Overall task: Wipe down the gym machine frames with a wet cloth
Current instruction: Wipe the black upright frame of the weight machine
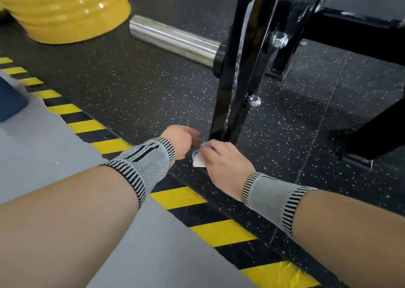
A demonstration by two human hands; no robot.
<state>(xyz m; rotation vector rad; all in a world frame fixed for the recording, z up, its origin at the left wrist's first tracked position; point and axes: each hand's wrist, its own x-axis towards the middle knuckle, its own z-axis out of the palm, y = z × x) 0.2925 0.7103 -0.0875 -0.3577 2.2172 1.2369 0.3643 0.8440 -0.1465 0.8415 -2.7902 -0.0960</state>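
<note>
A glossy black machine frame post (235,73) rises from the speckled rubber floor, with bolts on its right side. At its foot, my right hand (223,162) holds a small white and blue cloth (199,158) against the base of the post. My left hand (184,141) is just left of the cloth with fingers curled toward it; its fingertips are hidden, so whether they grip the cloth is unclear. Both wrists wear grey knitted bands.
A chrome weight sleeve (173,40) sticks out left of the post. A yellow ribbed drum (65,9) stands at the back left. Yellow and black hazard tape (179,196) edges the rubber floor. More black frame legs (372,132) stand to the right.
</note>
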